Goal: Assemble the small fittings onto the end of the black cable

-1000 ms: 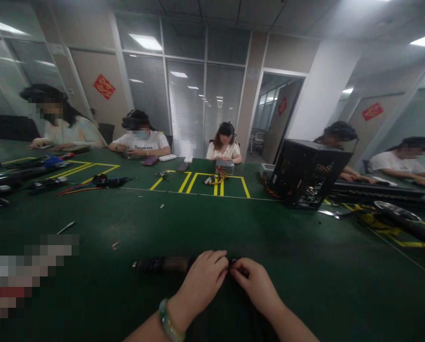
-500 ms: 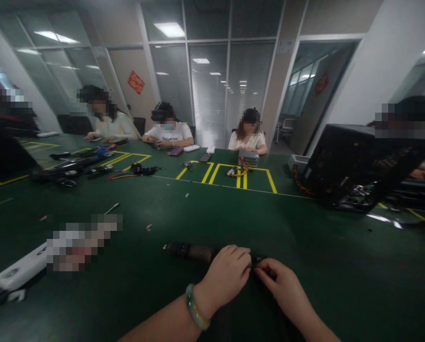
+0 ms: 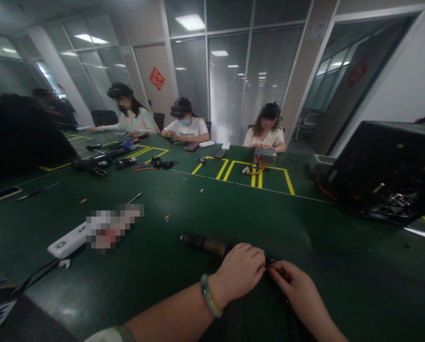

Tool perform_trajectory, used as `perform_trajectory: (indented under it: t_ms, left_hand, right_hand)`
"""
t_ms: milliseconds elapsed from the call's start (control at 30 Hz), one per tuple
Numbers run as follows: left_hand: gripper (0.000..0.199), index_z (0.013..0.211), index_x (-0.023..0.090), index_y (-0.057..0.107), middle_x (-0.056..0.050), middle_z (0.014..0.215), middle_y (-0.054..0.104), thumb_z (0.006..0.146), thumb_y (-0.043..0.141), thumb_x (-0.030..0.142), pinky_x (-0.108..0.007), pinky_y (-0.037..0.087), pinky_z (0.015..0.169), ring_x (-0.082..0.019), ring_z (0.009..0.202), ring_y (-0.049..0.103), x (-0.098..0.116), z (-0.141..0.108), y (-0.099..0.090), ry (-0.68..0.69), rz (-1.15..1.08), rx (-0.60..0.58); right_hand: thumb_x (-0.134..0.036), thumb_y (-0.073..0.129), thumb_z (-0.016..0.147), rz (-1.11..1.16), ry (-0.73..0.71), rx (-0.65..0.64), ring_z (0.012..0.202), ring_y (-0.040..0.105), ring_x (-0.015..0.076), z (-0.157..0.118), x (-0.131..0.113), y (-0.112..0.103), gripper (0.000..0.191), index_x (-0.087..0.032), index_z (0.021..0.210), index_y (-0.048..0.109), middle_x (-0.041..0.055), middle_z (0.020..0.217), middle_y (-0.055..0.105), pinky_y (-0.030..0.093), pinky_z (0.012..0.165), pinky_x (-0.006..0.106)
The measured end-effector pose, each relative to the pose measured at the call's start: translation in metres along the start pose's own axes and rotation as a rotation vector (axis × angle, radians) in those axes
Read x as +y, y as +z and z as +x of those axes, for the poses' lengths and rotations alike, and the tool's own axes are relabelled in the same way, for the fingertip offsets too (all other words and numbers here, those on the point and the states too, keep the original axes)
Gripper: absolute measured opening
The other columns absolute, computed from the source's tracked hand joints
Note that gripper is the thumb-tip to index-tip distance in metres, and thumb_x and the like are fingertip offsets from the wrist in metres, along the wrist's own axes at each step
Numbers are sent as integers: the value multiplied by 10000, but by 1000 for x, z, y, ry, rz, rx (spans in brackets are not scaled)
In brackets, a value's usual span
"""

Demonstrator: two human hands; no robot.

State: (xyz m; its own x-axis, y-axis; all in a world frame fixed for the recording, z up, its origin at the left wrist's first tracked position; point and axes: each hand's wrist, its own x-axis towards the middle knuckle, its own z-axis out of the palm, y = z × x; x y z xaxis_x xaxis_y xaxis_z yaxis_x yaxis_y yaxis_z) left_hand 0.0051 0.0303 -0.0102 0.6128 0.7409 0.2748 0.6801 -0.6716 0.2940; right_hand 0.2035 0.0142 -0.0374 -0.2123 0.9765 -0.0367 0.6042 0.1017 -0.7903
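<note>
A dark drill-like power tool lies on the green table, its black collar and metal tip pointing left. My left hand, with a jade-coloured bangle at the wrist, is closed over the tool's rear part and covers much of it. Close against its fingertips, my right hand pinches with thumb and index finger at the tool's right end. Whatever sits between those fingertips is too small and dark to make out. Below the hands the dark surface blurs into shadow.
A white power bank with a cable lies left. Black computer cases stand at both sides. Black parts and cables lie farther back. Several people sit across the table, one behind a grey metal box with coloured wires.
The view has turned left, so most things appear farther right. Both hands stay at the same tool, with almost the same grip.
</note>
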Motion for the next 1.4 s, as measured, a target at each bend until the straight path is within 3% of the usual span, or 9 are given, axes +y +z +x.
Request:
perform_trajectory:
  t_ms: [267,667,967,1400]
  left_hand:
    - [113,997,195,543,-24,1058,624,893,570,227,-345,398,946,-188,1013,562,-1,-1,0,-18,-18,-1]
    - [103,1007,184,546,-41,1028,628,921,518,234,-340,412,925,-190,989,577,0,-2,-1,14,32,12]
    - [56,947,200,548,-19,1014,628,902,526,174,-349,415,921,-187,980,575,-3,-3,8,16,-12,45]
    - [97,925,203,561,-18,1045,622,874,542,122,-369,407,944,-191,1004,560,2,-10,5,6,-90,81]
  right_hand:
    - [-467,554,875,2,39,3,760,626,195,1,4,1,264,-235,923,672,22,889,690,457,647,249]
    - [-431,562,882,-18,-23,8,781,625,177,1,7,2,218,-243,880,674,-2,892,679,441,682,238]
    - [-372,575,862,-34,-61,92,770,611,186,2,2,4,190,-228,806,686,10,839,679,429,681,243]
    - [-318,567,875,-49,-83,129,763,605,171,-9,-4,5,140,-225,859,670,5,872,661,430,675,246]
